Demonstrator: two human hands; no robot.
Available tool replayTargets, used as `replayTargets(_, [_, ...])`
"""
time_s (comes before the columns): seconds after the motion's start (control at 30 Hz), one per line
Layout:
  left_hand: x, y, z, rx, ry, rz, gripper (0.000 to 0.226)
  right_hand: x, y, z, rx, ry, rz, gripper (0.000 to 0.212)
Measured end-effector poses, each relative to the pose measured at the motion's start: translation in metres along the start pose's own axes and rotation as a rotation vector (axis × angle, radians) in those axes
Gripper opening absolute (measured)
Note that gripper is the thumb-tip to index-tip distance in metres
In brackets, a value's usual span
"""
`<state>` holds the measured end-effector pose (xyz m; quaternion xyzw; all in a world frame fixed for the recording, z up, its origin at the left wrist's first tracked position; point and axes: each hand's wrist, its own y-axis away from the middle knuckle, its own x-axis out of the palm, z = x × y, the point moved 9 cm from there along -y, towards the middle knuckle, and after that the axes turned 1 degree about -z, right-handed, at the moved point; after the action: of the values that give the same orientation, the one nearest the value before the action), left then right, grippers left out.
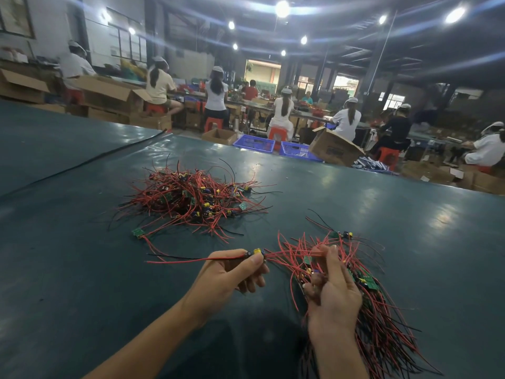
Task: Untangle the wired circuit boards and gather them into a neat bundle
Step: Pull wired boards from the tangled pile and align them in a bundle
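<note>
The left hand (232, 272), at lower centre of the frame, is pinching one small circuit board with a yellow capacitor (257, 252) between thumb and curled fingers, its red and black leads trailing off to the left just above the dark green bench (82, 269). The right hand (334, 294), at lower right, is gripping the gathered bundle of green boards with red and black wires (367, 281), fingers wrapped round its middle while the long leads are fanning out toward the lower right corner. Red wires are running between the single board and the bundle, so the two are not apart.

The step in hand looks like adding one freed board to the bundle. The tangled heap of red-wired boards (191, 195) is lying at upper centre, well apart from both hands, and a lone green board (138, 232) is sitting at its near left edge, so much sorting seems left.

The next move probably calls for laying this board against the others with its leads running the same way, then loosening the right grip just enough to take it in without letting the bundle splay.
</note>
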<state>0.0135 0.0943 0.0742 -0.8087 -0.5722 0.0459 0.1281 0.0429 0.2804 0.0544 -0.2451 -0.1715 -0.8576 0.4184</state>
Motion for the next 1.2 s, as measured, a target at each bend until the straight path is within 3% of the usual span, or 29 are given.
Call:
replayTargets(0.1, [-0.004,-0.002,0.003,-0.007,-0.002,-0.037,0.035,0.022,0.016,-0.018,0.013,0.173,0.145,0.028])
replayTargets(0.23, [0.000,-0.002,0.003,0.017,-0.092,0.008,0.027,0.047,0.040,-0.040,0.003,0.297,0.296,0.025])
replayTargets(0.53, [0.005,-0.001,0.000,-0.011,-0.084,0.096,0.034,0.012,0.006,-0.010,-0.012,0.136,0.059,0.016])
replayTargets(0.67, [-0.003,-0.002,0.000,0.002,-0.076,0.010,0.035,-0.003,0.000,0.000,-0.060,0.085,-0.019,0.024])
replayTargets(0.77, [-0.011,-0.004,0.004,0.004,-0.075,-0.096,0.036,0.011,0.009,-0.012,-0.047,0.223,0.095,0.029])
replayTargets(0.87, [-0.005,-0.004,0.005,0.043,-0.145,-0.088,0.029,0.038,0.027,-0.030,-0.064,0.425,0.281,0.030])
replayTargets(0.97, [0.006,-0.002,0.006,0.134,-0.321,0.011,0.025,0.045,0.032,-0.036,-0.059,0.406,0.327,0.032])
replayTargets(1.07, [0.018,0.003,0.014,0.197,-0.633,0.172,0.018,0.029,0.019,-0.023,-0.096,0.361,0.189,0.034])
replayTargets(1.13, [0.010,0.003,0.018,0.214,-0.878,0.150,0.025,0.018,0.011,-0.013,-0.115,0.283,0.101,0.030])
replayTargets(1.2, [-0.011,-0.001,0.010,0.263,-1.043,0.013,0.028,0.009,0.004,-0.007,-0.121,0.229,0.072,0.029])
